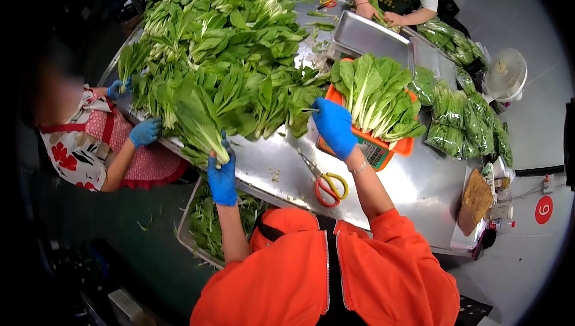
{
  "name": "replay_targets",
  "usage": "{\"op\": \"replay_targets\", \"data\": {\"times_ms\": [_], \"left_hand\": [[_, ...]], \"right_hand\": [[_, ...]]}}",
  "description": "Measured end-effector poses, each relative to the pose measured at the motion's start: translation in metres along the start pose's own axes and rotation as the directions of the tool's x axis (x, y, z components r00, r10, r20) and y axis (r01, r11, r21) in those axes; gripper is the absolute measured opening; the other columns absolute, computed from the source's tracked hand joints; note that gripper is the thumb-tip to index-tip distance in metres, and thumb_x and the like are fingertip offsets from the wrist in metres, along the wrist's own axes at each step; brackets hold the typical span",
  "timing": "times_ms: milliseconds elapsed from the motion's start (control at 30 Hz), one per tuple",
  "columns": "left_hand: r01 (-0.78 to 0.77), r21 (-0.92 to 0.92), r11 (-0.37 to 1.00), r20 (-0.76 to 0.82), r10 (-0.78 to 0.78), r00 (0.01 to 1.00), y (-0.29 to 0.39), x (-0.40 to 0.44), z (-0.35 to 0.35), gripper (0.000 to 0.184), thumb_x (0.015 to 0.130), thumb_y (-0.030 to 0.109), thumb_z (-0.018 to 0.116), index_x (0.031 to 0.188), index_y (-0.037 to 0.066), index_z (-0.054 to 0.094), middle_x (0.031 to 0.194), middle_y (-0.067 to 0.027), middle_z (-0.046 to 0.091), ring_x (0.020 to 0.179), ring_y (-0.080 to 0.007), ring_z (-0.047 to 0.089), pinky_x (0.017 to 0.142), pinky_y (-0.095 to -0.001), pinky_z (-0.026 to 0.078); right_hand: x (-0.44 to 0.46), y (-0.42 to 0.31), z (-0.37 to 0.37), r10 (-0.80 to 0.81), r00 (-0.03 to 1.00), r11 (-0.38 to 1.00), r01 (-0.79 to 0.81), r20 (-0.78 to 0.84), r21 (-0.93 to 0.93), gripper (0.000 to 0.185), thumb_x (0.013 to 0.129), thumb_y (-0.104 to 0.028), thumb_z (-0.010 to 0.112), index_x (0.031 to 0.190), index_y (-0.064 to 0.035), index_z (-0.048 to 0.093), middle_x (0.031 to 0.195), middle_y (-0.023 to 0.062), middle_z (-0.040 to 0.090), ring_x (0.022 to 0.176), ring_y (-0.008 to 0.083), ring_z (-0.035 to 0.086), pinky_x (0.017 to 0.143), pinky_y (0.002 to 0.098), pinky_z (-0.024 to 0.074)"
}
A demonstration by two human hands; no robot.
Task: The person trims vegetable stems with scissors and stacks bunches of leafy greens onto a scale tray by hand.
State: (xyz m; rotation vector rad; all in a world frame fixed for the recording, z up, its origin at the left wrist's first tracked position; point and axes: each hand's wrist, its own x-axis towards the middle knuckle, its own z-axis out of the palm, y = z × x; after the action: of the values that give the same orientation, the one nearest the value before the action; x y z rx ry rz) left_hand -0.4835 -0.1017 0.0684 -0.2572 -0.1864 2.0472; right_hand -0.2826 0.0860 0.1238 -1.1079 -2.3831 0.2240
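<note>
My left hand [222,176], in a blue glove, is closed around the pale base of a head of leafy greens [199,113], whose leaves point up and away over the pile. My right hand [335,127], also gloved in blue, pinches the thin stem of a single green leaf [298,116] over the table. Just beyond that hand, several heads of greens [374,92] lie in the orange tray of a scale [400,146]. Scissors [325,183] with red and yellow handles lie on the metal table between my hands.
A large pile of greens [221,32] covers the far left. Below the table edge stands a crate [184,230] of leaves. Bagged greens [458,116] and a fan [506,74] are at right. A metal tray [374,38] lies before one co-worker; another's gloved hand [145,132] is at left.
</note>
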Motion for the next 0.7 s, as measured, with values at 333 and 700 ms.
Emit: {"op": "replay_targets", "data": {"times_ms": [333,700], "left_hand": [[0.044,0.045,0.998,-0.059,-0.041,0.997,-0.021,0.012,-0.007,0.046,0.082,0.000,0.044,0.124,-0.005,0.026,0.121,-0.0220,0.038,0.102,-0.0309,0.046,0.086,-0.0405,0.040],[-0.030,0.602,0.798,-0.059,0.082,0.995,-0.075,0.031,-0.015,0.031,0.077,0.006,0.056,0.105,-0.004,0.046,0.099,-0.0108,0.051,0.092,-0.0189,0.051,0.086,-0.0316,0.041]], "right_hand": [[0.011,-0.018,-0.013,0.267,0.888,-0.351,-0.273,0.375,0.896,0.019,0.081,-0.017,0.053,0.095,-0.0046,0.050,0.082,0.0039,0.060,0.063,0.0082,0.053,0.055,0.0200,0.0409],[-0.026,-0.097,0.049,0.323,0.942,0.361,-0.215,0.094,0.907,0.016,0.072,-0.009,0.062,0.086,-0.0032,0.056,0.075,0.0027,0.056,0.066,0.0082,0.050,0.061,0.0209,0.0419]]}}
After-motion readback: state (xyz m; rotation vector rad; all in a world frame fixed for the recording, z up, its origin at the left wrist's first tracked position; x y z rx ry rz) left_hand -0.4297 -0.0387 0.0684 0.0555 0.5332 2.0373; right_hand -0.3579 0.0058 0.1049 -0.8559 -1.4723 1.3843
